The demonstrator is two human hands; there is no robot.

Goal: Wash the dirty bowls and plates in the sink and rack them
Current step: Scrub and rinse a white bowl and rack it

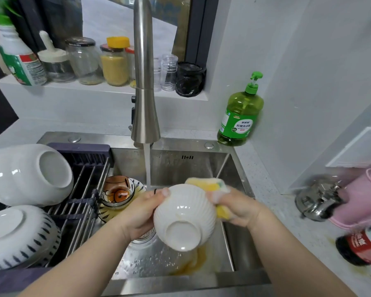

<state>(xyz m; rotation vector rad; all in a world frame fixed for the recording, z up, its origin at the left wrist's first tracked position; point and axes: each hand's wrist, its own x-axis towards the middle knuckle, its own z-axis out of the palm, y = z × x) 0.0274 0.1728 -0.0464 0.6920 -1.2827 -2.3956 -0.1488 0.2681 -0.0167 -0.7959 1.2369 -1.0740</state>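
Observation:
My left hand (140, 213) grips a white ribbed bowl (184, 217) over the steel sink (229, 249), its base turned toward me. My right hand (237, 207) holds a yellow sponge (210, 186) against the bowl's far side. Water runs from the tap (145, 82) just behind the bowl. Yellowish dirty water pools on the sink floor below. At the sink's left, a small glass bowl with an orange print (117, 190) sits on a patterned plate (137, 189). Two washed bowls lie upside down on the rack (81, 202): a white one (28, 174) and a blue-dashed one (17, 236).
A green dish-soap pump bottle (240, 116) stands at the sink's back right corner. Jars and bottles line the window ledge (103, 87). On the right counter are a steel kettle (317, 200), a pink container (364, 198) and a dark red-labelled bottle (362, 245).

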